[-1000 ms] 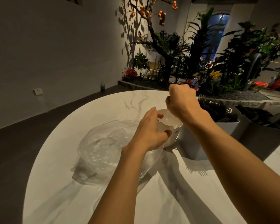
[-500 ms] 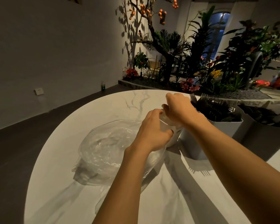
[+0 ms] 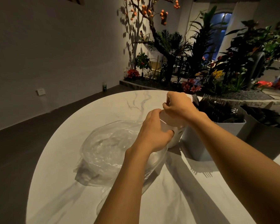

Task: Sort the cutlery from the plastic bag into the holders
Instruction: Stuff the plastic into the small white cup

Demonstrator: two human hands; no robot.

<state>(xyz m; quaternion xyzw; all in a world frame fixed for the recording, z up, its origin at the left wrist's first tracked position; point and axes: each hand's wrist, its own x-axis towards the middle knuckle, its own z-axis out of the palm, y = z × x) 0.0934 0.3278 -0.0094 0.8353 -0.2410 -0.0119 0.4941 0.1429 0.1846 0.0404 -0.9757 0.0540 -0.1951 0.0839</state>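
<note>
On the table, the plastic bag lay near the middle, toward the left edge. Just right of it stood a small holder, with both hands at its top. Right of that stood a holder full of forks, then another holder by the right edge.

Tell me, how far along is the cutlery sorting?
Well along, it seems: the white holder is packed with dark forks, and the plastic bag looks nearly empty. The left hand steadies a small white cup; the right hand reaches into it.
</note>
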